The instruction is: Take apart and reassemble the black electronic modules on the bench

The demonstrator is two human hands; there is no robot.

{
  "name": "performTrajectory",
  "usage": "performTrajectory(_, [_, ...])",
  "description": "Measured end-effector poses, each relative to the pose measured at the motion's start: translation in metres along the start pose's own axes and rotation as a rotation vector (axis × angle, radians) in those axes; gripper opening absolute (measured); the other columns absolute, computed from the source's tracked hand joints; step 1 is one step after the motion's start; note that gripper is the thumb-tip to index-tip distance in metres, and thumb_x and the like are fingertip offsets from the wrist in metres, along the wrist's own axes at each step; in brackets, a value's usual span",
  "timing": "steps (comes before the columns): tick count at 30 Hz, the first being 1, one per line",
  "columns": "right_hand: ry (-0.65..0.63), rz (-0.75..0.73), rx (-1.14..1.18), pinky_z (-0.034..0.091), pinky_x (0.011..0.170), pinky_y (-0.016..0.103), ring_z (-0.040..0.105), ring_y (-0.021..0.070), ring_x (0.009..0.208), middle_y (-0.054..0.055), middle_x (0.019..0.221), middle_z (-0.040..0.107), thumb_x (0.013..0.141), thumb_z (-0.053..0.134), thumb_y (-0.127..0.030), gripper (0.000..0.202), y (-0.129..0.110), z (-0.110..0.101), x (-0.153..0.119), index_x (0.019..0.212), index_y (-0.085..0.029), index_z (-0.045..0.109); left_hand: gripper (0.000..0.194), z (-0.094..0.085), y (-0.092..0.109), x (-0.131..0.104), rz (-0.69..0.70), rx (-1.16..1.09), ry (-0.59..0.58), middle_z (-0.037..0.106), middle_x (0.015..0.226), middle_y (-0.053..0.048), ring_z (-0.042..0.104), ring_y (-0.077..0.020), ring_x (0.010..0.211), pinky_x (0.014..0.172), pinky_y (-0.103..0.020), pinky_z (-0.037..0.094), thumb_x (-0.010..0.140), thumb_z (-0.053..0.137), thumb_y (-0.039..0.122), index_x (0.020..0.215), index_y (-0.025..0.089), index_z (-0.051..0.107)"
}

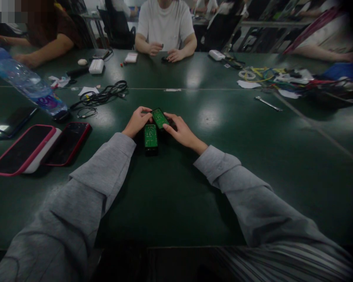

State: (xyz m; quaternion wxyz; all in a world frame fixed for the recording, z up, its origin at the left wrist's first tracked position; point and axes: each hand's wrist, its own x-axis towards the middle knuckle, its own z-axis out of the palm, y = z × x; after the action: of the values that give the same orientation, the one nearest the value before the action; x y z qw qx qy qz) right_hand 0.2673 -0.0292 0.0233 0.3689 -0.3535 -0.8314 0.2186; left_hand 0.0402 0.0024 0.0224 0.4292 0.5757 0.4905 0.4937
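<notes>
Two black-cased devices with bare green circuit boards are in the middle of the table. The upper circuit board device is tilted, and my right hand grips it with the thumb on its face and the fingers along its far right side. My left hand is at its left edge, fingers curled and thumb against the board's upper left; part of those fingers is hidden. Just below, the second circuit board device lies upright in line with me, close beside the left hand's fingertips.
Left on the green table lie phones, one a red-edged phone, a water bottle and black cables. To the right are a wrench and a tangle of wires. A person in a white shirt sits opposite.
</notes>
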Motion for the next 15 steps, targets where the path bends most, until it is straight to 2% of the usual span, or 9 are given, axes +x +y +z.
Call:
performTrajectory(7, [-0.003, 0.012, -0.005, 0.048, 0.098, 0.05, 0.059, 0.0273, 0.109, 0.008, 0.137, 0.06, 0.098, 0.048, -0.064, 0.06, -0.004, -0.002, 0.0, 0.147, -0.03, 0.048, 0.021, -0.002, -0.006, 0.003, -0.011, 0.0, -0.007, 0.065, 0.069, 0.0, 0.065, -0.0155, 0.066, 0.064, -0.029, 0.049, 0.081, 0.067, 0.019, 0.099, 0.021, 0.057])
performTrajectory(15, [0.018, 0.127, 0.259, 0.054, 0.093, 0.045, 0.063, 0.0235, 0.101, 0.008, 0.118, 0.064, 0.09, 0.061, -0.043, 0.053, 0.006, -0.003, 0.001, 0.139, -0.025, 0.05, 0.025, 0.001, -0.001, 0.002, -0.061, -0.037, -0.056, 0.067, 0.071, -0.001, 0.067, -0.017, 0.069, 0.068, -0.031, 0.051, 0.079, 0.065, 0.015, 0.098, 0.021, 0.052])
